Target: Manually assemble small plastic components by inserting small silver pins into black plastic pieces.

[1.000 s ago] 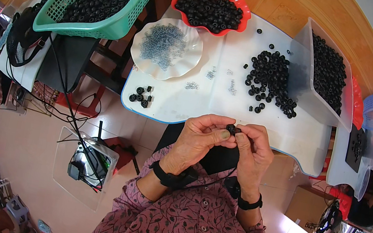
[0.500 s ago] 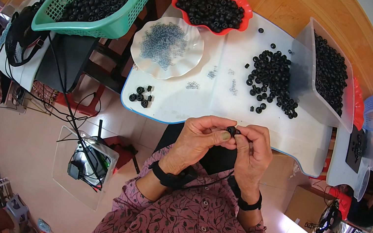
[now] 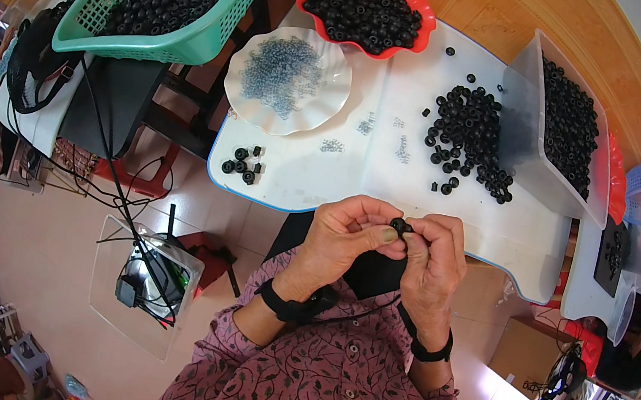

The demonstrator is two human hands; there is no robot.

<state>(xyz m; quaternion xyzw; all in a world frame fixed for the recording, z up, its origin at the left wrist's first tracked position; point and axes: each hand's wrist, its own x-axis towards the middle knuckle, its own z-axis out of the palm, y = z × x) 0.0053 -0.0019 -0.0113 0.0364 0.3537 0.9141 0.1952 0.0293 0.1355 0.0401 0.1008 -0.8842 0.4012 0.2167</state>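
Note:
A small round black plastic part [image 3: 399, 225] is pinched between my two hands, just off the table's front edge. My left hand [image 3: 348, 235] grips it with thumb and forefinger. From the other side my right hand [image 3: 436, 259] closes on it, fingertips touching it. The fingers cover much of the part. Ahead on the white table [image 3: 274, 170] lie a loose heap of like black parts [image 3: 466, 127] and a few more black parts [image 3: 242, 166] at the left front. Small piles of tiny clear springs [image 3: 332, 146] sit between them.
A white scalloped plate [image 3: 328, 107] holds many springs. Behind it stands a red bowl [image 3: 425, 34] of black parts. A green basket [image 3: 141, 48] at left and a clear bin [image 3: 528, 91] at right hold more. Cables [image 3: 111, 146] hang at left; a cardboard box [image 3: 520, 355] stands right.
My hands stay almost in place on the black part. The fingers of my left hand have shifted slightly. Nothing on the table has visibly moved.

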